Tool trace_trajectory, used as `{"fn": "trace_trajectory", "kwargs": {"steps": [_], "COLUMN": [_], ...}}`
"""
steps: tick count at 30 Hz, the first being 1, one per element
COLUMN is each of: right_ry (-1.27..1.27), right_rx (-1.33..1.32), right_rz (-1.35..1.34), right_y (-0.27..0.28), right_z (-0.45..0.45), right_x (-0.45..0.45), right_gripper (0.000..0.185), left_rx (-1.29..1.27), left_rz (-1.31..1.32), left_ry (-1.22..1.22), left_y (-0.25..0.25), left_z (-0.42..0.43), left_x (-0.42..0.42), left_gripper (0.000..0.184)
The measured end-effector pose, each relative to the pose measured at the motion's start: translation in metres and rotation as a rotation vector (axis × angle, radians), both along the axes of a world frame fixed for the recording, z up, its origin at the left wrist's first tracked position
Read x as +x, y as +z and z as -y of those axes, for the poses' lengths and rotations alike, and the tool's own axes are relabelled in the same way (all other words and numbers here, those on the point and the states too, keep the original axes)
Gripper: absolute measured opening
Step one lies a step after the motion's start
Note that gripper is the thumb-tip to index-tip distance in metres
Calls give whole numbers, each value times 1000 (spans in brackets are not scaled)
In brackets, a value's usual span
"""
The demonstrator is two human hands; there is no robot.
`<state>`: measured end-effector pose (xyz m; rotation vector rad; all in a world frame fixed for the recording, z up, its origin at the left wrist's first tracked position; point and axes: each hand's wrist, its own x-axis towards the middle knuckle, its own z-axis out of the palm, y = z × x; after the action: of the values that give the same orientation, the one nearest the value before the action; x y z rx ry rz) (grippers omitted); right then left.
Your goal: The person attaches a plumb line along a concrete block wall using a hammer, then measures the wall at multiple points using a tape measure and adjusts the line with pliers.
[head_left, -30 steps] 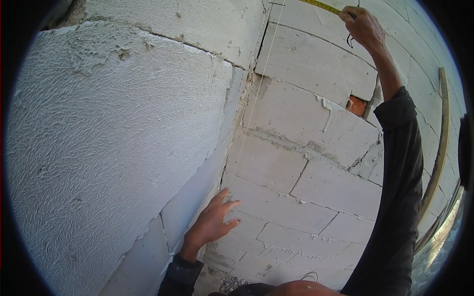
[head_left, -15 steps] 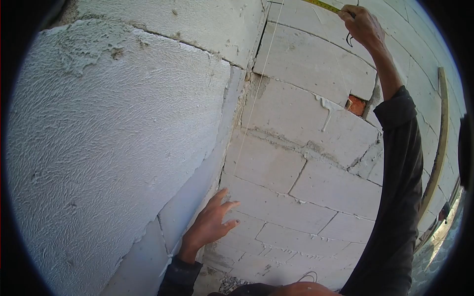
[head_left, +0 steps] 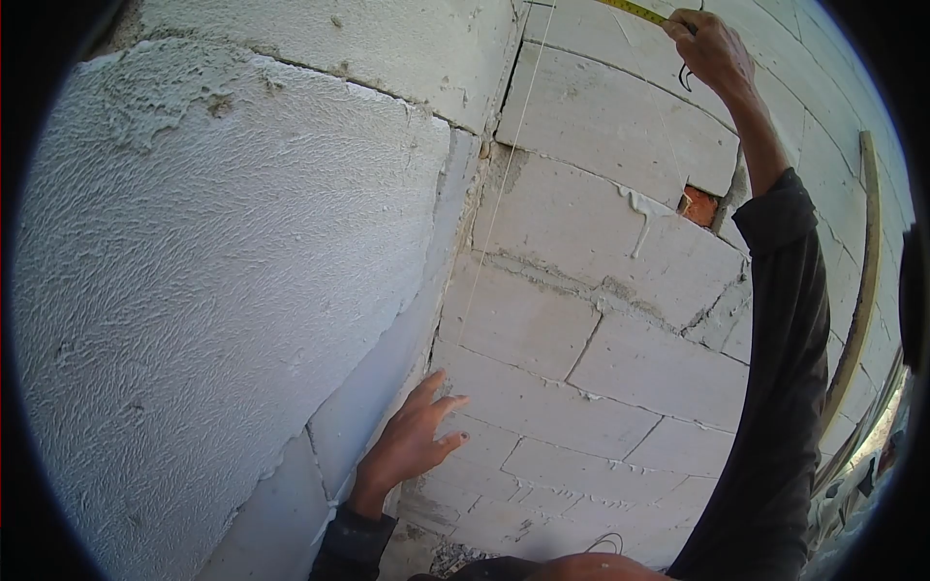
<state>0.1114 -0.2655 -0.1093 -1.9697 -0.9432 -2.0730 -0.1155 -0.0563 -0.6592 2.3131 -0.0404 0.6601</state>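
Note:
High at the upper right, my right hand (head_left: 715, 50) is closed around the end of a tape measure. Its yellow blade (head_left: 632, 10) runs out to the left and leaves the top of the view; a dark cord loop hangs below the fist. My left hand (head_left: 418, 431) is low in the middle, fingers spread, holding nothing. It is nearest the corner between the plastered wall (head_left: 252, 242) and the block wall (head_left: 591, 290). A thin pale string (head_left: 511, 165) slants down the corner, its lower end above my left fingertips.
A long wooden batten (head_left: 867, 261) stands against the block wall at the right. A gap between blocks shows red brick (head_left: 698, 205). Rubble (head_left: 455, 558) lies at the foot of the corner. Cloth or sheeting (head_left: 852, 508) shows at the lower right edge.
Both hands stay almost where they were. The view has shifted very slightly, and more of the crumpled material at the lower right edge shows.

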Motion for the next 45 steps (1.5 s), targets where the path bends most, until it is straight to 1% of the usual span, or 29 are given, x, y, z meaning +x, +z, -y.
{"fn": "trace_trajectory", "kwargs": {"steps": [6,9,11,15,18,27,30,32,39,41,45], "right_ry": [10,34,32,80,59,38,72,28,17,60,23], "right_rx": [16,-12,0,29,5,1,52,0,-4,26,6], "right_rz": [-5,71,-30,-15,32,-8,1,-5,-10,35,45], "right_y": [2,5,6,3,3,0,-3,-1,-1,0,1], "right_z": [1,1,1,1,4,0,-2,2,0,-2,0], "right_x": [6,11,11,9,2,-1,0,-4,-3,5,5], "right_gripper": [32,33,34,35,35,34,33,33,32,33,34], "left_rx": [7,6,6,16,6,8,6,9,31,29,26], "left_rz": [-4,-1,-4,-5,6,2,1,2,1,-4,-10], "left_ry": [4,0,1,6,-5,-3,-7,-9,-20,-19,-19], "left_y": [-1,-2,1,1,0,1,2,2,3,4,5], "left_z": [0,0,1,0,0,1,1,1,0,1,1], "left_x": [1,1,0,-1,0,-1,-2,-2,-3,-4,-5], "left_gripper": [54,54,54,54,53,52,52,53,54,54,54]}}
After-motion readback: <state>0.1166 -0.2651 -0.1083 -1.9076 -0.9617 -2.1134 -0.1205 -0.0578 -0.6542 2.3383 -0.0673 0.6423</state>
